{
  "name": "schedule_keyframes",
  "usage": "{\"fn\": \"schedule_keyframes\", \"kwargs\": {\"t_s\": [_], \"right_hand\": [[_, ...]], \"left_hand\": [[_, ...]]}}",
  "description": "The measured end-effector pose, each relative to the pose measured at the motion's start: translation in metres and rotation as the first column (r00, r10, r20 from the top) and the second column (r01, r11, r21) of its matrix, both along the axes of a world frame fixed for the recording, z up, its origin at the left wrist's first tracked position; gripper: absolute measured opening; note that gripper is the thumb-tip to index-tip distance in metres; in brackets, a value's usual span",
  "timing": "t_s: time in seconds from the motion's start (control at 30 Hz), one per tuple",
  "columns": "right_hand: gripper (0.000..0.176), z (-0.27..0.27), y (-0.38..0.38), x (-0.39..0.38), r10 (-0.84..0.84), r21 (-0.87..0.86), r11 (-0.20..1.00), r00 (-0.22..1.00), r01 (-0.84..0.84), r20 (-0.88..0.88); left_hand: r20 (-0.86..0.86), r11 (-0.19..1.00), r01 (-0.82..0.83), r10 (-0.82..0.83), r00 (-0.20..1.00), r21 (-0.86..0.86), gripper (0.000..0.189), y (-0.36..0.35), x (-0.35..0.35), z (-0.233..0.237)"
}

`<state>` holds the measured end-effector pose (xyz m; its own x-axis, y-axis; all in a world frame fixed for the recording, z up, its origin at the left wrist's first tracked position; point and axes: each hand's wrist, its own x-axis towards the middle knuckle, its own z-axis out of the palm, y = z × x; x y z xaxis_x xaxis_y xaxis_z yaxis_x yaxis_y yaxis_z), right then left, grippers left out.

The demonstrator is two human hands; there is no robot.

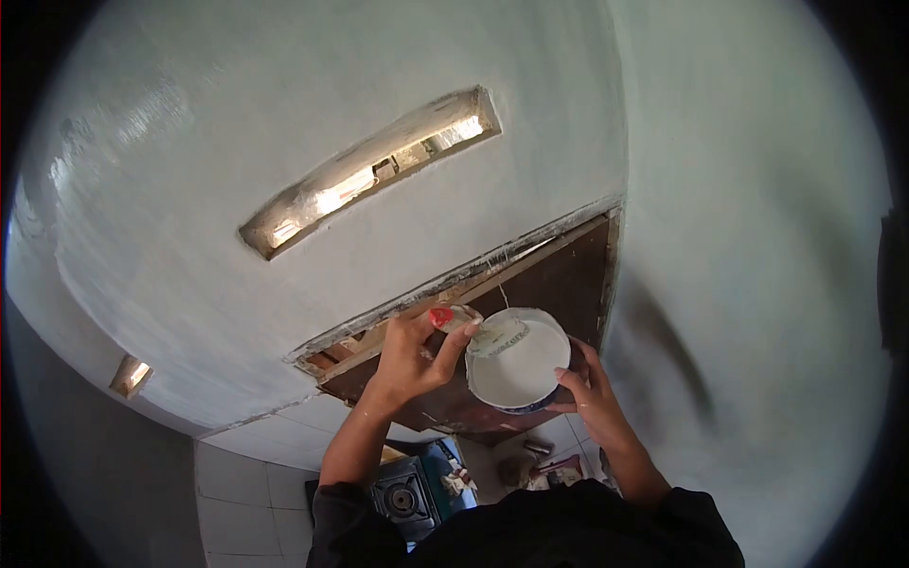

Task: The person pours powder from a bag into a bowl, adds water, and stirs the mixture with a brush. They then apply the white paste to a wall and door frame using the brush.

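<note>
My left hand (412,355) is closed around the handle of a paintbrush (497,335), whose handle end is red. The brush's wide, whitish head lies over the rim of a round tub (514,408), at its upper left. White paint (530,364) fills much of the tub's inside. Wrapped round the tub's right side is my right hand (585,383), its thumb at the rim. Part of the tub's outer wall looks blue; the fingers beneath it are partly hidden.
A pale wall (407,227) with a slot-like opening (374,175) rises ahead, meeting another wall (757,237) at right. A brown panel (568,284) in a wooden frame sits behind the tub. Below are a gas stove (402,497) and white tiles (237,483).
</note>
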<state>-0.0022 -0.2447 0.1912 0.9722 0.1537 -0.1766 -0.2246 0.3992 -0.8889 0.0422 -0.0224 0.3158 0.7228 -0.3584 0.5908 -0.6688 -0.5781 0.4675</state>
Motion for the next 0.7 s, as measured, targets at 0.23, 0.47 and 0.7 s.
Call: {"fn": "schedule_keyframes", "kwargs": {"t_s": [0.23,0.47,0.7], "right_hand": [[0.062,0.008,0.004,0.003,0.025,0.038,0.999,0.999,-0.025,-0.021],[0.061,0.006,0.011,0.007,-0.005,0.065,0.998,1.000,0.006,-0.009],[0.060,0.004,0.017,0.013,-0.021,0.070,0.997,1.000,0.020,0.012]], "left_hand": [[0.019,0.985,0.039,-0.043,0.999,0.169,0.010,0.005,0.017,-0.016],[0.164,0.957,-0.045,-0.003,0.986,0.286,0.015,-0.001,0.025,-0.023],[0.381,0.955,-0.096,-0.019,0.924,0.280,0.019,0.000,0.026,-0.024]]}}
